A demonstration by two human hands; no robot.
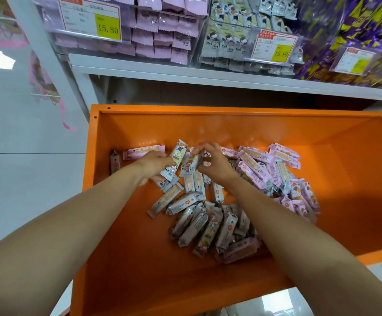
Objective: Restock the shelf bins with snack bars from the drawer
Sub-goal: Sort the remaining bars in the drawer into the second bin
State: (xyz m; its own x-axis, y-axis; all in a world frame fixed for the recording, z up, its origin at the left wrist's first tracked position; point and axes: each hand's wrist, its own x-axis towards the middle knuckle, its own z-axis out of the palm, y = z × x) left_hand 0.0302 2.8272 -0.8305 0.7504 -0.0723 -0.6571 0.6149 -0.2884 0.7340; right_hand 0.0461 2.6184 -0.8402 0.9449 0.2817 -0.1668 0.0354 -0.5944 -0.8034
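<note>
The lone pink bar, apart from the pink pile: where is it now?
In the head view, the lone pink bar lies at the left of the orange drawer, just beyond the left hand, with a brown bar at its left end.

Both bare forearms extend forward from the lower corners and converge toward the centre. The left hand point(154, 164) is back-upward, its fingers curled around a pale wrapped bar point(176, 160). The right hand point(214, 164) sits just beside it, wrist bent downward, fingertips pinching a grey wrapped bar point(191, 164).
</note>
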